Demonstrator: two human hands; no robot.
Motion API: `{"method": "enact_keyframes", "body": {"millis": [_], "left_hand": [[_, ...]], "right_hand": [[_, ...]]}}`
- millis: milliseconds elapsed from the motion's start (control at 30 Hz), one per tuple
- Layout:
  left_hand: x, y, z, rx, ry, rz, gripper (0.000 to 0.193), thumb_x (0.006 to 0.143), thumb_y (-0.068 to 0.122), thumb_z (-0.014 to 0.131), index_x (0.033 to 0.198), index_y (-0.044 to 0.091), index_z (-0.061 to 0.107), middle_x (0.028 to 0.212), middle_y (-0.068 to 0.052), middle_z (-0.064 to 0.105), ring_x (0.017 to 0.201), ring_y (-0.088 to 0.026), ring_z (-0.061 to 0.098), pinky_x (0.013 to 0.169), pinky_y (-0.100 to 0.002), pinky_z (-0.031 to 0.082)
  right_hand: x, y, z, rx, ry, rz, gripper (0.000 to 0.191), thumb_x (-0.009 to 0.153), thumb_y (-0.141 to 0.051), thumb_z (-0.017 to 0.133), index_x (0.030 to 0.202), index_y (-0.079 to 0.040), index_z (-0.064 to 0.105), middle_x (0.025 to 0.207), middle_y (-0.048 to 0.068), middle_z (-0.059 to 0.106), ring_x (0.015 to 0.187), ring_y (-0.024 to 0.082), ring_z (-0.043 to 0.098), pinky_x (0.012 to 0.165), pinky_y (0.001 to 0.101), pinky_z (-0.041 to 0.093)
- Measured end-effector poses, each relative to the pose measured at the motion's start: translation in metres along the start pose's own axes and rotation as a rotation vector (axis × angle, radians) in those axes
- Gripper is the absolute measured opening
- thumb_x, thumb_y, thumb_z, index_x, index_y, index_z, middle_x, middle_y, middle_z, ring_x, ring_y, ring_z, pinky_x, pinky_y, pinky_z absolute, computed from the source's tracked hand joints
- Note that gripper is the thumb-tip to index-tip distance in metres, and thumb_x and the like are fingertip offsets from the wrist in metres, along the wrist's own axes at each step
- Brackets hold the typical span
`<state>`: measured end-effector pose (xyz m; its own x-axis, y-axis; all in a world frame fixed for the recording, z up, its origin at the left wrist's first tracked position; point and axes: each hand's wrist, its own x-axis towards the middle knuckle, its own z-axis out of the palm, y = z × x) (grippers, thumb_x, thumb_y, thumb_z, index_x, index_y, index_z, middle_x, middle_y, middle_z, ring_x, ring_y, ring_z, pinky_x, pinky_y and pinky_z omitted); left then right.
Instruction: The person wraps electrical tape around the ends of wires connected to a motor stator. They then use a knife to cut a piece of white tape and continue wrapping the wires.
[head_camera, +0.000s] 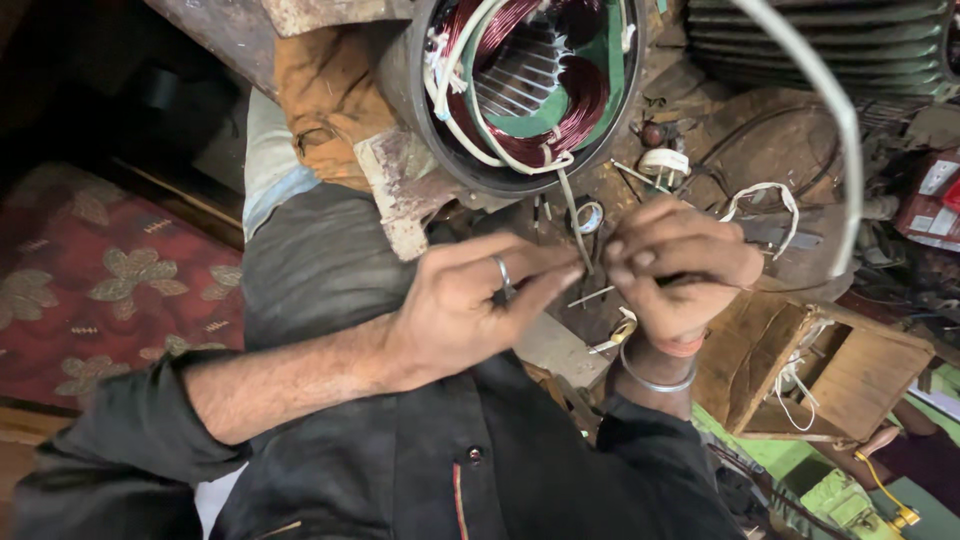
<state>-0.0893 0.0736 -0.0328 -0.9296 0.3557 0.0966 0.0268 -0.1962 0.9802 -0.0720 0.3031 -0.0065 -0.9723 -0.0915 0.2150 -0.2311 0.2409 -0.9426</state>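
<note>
both hands (470, 305) (672, 268) pinch a thin pale lead (574, 215) below coppery windings (580, 95).

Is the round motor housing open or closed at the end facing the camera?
Open. The motor housing has no cover at this end: the copper windings and white wires inside show plainly.

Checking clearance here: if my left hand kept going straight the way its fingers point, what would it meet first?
Most likely the right hand: the left hand points its fingers at it, nearly touching around the thin strip. Depth is unclear.
</note>
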Motion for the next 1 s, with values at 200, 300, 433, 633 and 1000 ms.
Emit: {"method": "enact_keyframes", "body": {"millis": [200, 300, 433, 633, 1000], "left_hand": [[0.000, 0.001, -0.002, 0.192, -0.038, -0.069, 0.022, 0.094, 0.001, 0.078, 0.116, 0.000, 0.075, 0.088, -0.010, 0.070, 0.073, -0.022, 0.071, 0.063, -0.032, 0.056], [-0.001, 0.005, -0.001, 0.137, -0.009, -0.126, 0.026, 0.096, 0.006, 0.077, 0.121, -0.001, 0.073, 0.088, -0.010, 0.070, 0.073, -0.020, 0.071, 0.065, -0.031, 0.057], [-0.002, 0.006, 0.000, 0.096, 0.011, -0.111, 0.017, 0.097, 0.009, 0.078, 0.112, 0.001, 0.072, 0.091, -0.008, 0.073, 0.075, -0.018, 0.074, 0.064, -0.030, 0.058], [-0.004, 0.004, -0.001, 0.530, -0.023, 0.077, 0.015, 0.096, 0.011, 0.078, 0.093, 0.003, 0.065, 0.076, -0.008, 0.062, 0.064, -0.026, 0.067, 0.053, -0.037, 0.052], [-0.002, 0.010, 0.003, 0.611, -0.074, -0.041, 0.024, 0.098, 0.016, 0.070, 0.080, 0.005, 0.058, 0.066, -0.011, 0.059, 0.052, -0.034, 0.062, 0.044, -0.044, 0.047]], "right_hand": [[0.001, 0.017, 0.005, 0.008, 0.048, -0.018, 0.024, 0.082, 0.011, 0.074, 0.089, -0.002, 0.054, 0.084, 0.017, 0.067, 0.072, 0.024, 0.067, 0.066, 0.0320, 0.056], [0.000, 0.019, 0.002, 0.009, 0.085, -0.029, 0.024, 0.083, 0.010, 0.072, 0.090, -0.003, 0.053, 0.083, 0.016, 0.068, 0.071, 0.024, 0.067, 0.066, 0.0318, 0.056], [-0.001, 0.018, -0.003, 0.026, 0.074, -0.018, 0.025, 0.082, 0.008, 0.073, 0.089, -0.003, 0.052, 0.082, 0.016, 0.068, 0.071, 0.024, 0.067, 0.066, 0.0313, 0.055], [-0.009, 0.013, 0.008, 0.017, 0.048, -0.067, 0.030, 0.080, 0.008, 0.078, 0.081, -0.007, 0.052, 0.080, 0.015, 0.069, 0.071, 0.026, 0.068, 0.063, 0.0308, 0.056], [-0.011, 0.014, 0.029, -0.079, 0.171, -0.092, 0.033, 0.083, 0.011, 0.076, 0.080, -0.006, 0.048, 0.082, 0.016, 0.070, 0.079, 0.025, 0.070, 0.066, 0.0328, 0.058]]}}
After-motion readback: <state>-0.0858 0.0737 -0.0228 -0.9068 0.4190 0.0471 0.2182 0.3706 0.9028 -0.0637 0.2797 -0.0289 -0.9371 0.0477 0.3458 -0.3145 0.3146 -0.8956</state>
